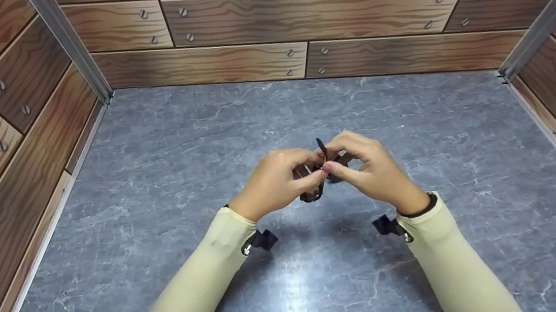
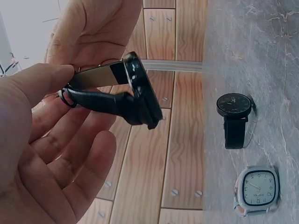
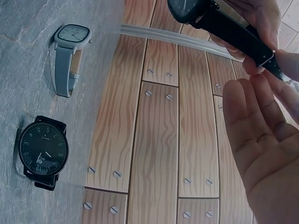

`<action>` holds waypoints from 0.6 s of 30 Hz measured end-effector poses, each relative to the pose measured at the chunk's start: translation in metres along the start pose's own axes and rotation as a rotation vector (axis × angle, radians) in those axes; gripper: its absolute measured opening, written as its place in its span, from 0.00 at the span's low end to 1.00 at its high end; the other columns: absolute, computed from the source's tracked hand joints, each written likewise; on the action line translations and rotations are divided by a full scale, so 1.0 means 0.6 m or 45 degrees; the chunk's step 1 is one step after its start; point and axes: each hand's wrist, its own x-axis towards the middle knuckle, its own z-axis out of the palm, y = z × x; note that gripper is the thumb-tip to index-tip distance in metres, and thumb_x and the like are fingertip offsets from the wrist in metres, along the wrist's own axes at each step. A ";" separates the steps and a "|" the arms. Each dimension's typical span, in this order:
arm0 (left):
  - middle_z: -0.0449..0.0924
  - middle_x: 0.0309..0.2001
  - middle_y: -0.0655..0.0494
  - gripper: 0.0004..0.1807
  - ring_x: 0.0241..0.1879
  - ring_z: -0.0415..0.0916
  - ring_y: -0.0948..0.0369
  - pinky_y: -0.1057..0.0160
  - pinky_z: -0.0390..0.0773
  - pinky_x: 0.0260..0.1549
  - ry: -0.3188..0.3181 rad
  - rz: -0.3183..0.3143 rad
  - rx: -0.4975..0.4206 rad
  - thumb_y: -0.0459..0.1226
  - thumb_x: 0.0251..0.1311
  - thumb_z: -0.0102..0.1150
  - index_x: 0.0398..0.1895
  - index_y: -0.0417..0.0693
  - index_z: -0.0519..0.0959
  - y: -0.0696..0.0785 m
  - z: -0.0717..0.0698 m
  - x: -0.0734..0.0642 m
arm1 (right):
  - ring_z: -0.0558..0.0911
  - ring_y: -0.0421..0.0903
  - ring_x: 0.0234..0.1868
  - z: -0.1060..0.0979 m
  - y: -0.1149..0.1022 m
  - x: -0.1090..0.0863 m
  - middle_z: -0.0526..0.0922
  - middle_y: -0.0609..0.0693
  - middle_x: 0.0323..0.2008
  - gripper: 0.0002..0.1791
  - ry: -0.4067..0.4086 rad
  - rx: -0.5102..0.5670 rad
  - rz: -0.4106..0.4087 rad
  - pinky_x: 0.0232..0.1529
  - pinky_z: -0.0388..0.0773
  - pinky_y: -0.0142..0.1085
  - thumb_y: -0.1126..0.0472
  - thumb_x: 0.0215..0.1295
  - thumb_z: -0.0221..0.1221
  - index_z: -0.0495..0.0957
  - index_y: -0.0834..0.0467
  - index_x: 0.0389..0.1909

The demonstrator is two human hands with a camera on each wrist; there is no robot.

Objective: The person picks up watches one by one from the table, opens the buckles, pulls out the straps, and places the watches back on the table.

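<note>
Both hands pinch the strap of a black wristwatch [image 1: 311, 194] above the table, with its case hanging below the fingers. My left hand [image 1: 276, 182] grips from the left, thumb and forefinger at the strap [image 2: 98, 101] near its loop. From the other side my right hand [image 1: 372, 168] pinches the strap close to the left fingertips, its other fingers extended in the right wrist view. One dark strap end pokes up between the hands in the head view. The round dial [image 3: 183, 6] is partly cut off in the right wrist view.
A round black watch [image 3: 43, 149] and a pale square-faced watch [image 2: 257, 189] lie on the grey marbled table [image 1: 180, 150]. Wood-patterned walls [image 1: 244, 21] with metal corner posts [image 1: 74, 48] enclose the table at the back and sides. A wrist camera [image 1: 265, 239] hangs under the left sleeve.
</note>
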 end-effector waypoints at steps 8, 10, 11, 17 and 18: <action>0.87 0.40 0.54 0.10 0.32 0.83 0.65 0.59 0.86 0.35 0.167 0.005 -0.264 0.39 0.71 0.65 0.46 0.42 0.85 0.002 -0.003 0.003 | 0.83 0.44 0.44 -0.003 -0.003 -0.003 0.85 0.49 0.43 0.14 -0.003 -0.024 0.132 0.42 0.84 0.33 0.71 0.67 0.66 0.81 0.61 0.53; 0.87 0.41 0.53 0.10 0.33 0.83 0.64 0.56 0.86 0.36 0.191 0.007 -0.318 0.39 0.71 0.64 0.47 0.41 0.85 0.003 -0.004 0.004 | 0.84 0.44 0.43 -0.002 -0.003 -0.003 0.86 0.49 0.42 0.13 -0.018 -0.028 0.162 0.42 0.85 0.34 0.70 0.66 0.68 0.81 0.62 0.50; 0.87 0.41 0.53 0.10 0.33 0.83 0.64 0.57 0.86 0.36 0.199 0.007 -0.340 0.39 0.71 0.64 0.47 0.41 0.85 0.004 -0.004 0.004 | 0.85 0.44 0.42 -0.001 -0.003 -0.002 0.86 0.49 0.42 0.12 -0.024 -0.032 0.173 0.42 0.85 0.34 0.70 0.66 0.68 0.81 0.62 0.48; 0.86 0.43 0.53 0.10 0.36 0.84 0.64 0.58 0.86 0.37 0.206 -0.002 -0.374 0.39 0.71 0.64 0.48 0.42 0.85 0.007 -0.004 0.003 | 0.86 0.43 0.37 0.003 0.000 -0.001 0.87 0.50 0.40 0.09 -0.022 -0.053 0.129 0.40 0.85 0.33 0.71 0.66 0.67 0.83 0.61 0.45; 0.86 0.43 0.53 0.10 0.36 0.84 0.64 0.59 0.86 0.37 0.206 -0.005 -0.374 0.39 0.71 0.64 0.48 0.42 0.85 0.007 -0.004 0.002 | 0.86 0.43 0.37 0.003 0.000 -0.001 0.87 0.49 0.40 0.09 -0.021 -0.059 0.116 0.40 0.84 0.32 0.71 0.66 0.67 0.84 0.61 0.45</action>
